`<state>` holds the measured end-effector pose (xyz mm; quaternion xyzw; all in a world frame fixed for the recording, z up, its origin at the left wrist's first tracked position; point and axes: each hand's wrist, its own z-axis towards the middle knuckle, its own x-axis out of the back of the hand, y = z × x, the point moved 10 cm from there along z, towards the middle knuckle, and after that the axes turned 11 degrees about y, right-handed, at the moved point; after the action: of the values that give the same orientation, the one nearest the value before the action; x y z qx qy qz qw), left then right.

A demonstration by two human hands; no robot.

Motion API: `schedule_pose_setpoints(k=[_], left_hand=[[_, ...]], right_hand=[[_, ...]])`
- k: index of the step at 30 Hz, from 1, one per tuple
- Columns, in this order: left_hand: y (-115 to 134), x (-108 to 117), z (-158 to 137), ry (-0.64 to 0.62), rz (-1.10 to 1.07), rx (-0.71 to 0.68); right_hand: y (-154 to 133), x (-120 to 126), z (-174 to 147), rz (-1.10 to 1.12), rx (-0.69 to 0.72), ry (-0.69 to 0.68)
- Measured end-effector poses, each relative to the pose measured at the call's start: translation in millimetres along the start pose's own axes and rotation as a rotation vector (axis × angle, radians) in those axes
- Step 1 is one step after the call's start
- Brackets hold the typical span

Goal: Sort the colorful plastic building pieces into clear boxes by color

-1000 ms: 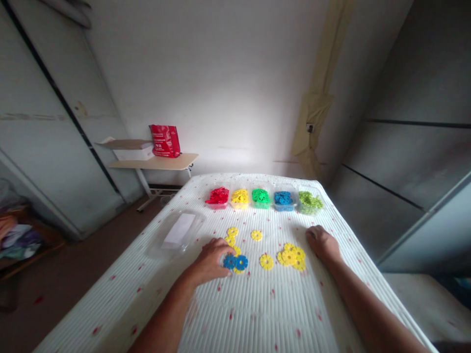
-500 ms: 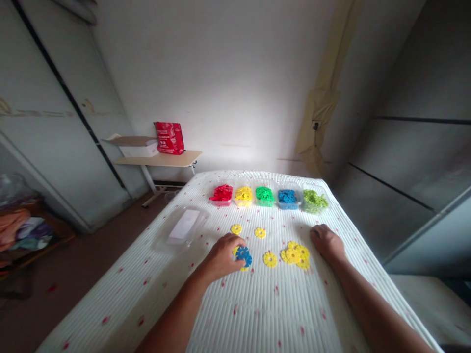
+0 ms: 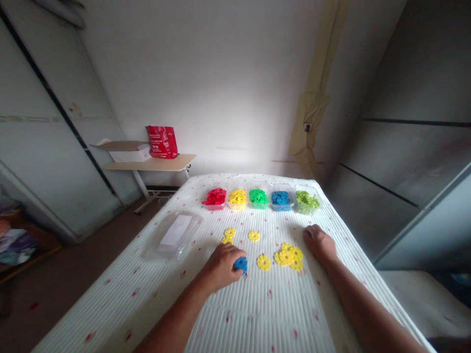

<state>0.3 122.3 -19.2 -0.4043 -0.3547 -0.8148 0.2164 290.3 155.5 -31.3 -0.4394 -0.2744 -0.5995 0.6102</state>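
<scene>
My left hand [image 3: 223, 264] is low over the table with its fingers and thumb closed round blue snowflake discs [image 3: 240, 265]; how many is hidden. Just beyond its knuckles, yellow snowflake discs [image 3: 230, 233] lie together, partly covered by the hand. Single yellow discs rest further off [image 3: 253, 236] and to the right of the hand [image 3: 264, 262]. A loose pile of yellow discs [image 3: 287, 256] lies near my right hand [image 3: 319, 242]. That hand rests on the tabletop in a loose fist, with nothing visible in it.
Clear tubs stand in a row at the back, holding red [image 3: 215, 197], yellow [image 3: 237, 198], green [image 3: 258, 198], blue [image 3: 281, 200] and light-green pieces [image 3: 307, 201]. A clear plastic lid with a white label [image 3: 175, 232] lies at left. Behind stands a side table [image 3: 162, 163] with a red bag [image 3: 162, 142].
The blue discs are now more enclosed by my left hand. Yellow that showed around them no longer does, and more yellow shows beyond the knuckles. My right hand stays put; the view has shifted slightly.
</scene>
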Motion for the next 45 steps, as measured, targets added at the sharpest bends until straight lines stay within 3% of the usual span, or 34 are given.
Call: schedule_pose_setpoints(k=[9, 13, 18, 21, 23, 26, 31, 34, 38, 43, 45], left_hand=[[10.9, -6.6, -2.9, -0.161, 0.016, -0.084], [15.1, -5.3, 0.3, -0.152, 0.072, -0.088], [0.5, 5.4, 11.9, -0.047, -0.032, 0.053], [-6.1, 2.5, 25.2, -0.058, -0.132, 0.131], [-3.6, -3.7, 43.9, -0.098, -0.154, 0.136], [7.3, -4.1, 95.7, -0.044, -0.162, 0.1], [23.7, 0.8, 200.1, 0.219, -0.146, 0.091], [21.7, -5.5, 226.6, 0.324, -0.021, 0.139], [14.3, -19.8, 204.7, 0.267, 0.075, 0.111], [-12.6, -7.1, 124.9, 0.201, 0.105, 0.095], [-26.4, 0.3, 90.3, 0.154, 0.128, 0.095]], right_hand=[[1.5, -0.3, 2.0, 0.005, -0.001, 0.007], [0.8, 0.2, 2.4, 0.003, -0.002, -0.004], [0.9, -0.4, 1.9, 0.014, -0.001, -0.004], [1.5, -1.9, 2.5, 0.007, -0.006, 0.004], [2.5, -3.6, 3.3, -0.005, -0.014, 0.008], [3.2, -4.9, 4.4, -0.011, -0.019, 0.014], [3.3, -3.2, 4.7, 0.006, -0.022, 0.005], [3.9, -1.6, 4.2, 0.016, -0.032, -0.006], [3.3, -2.2, 3.5, 0.039, -0.036, -0.014], [6.0, -1.4, 8.1, 0.092, -0.047, -0.048], [6.5, -1.2, 10.0, 0.173, -0.043, -0.127]])
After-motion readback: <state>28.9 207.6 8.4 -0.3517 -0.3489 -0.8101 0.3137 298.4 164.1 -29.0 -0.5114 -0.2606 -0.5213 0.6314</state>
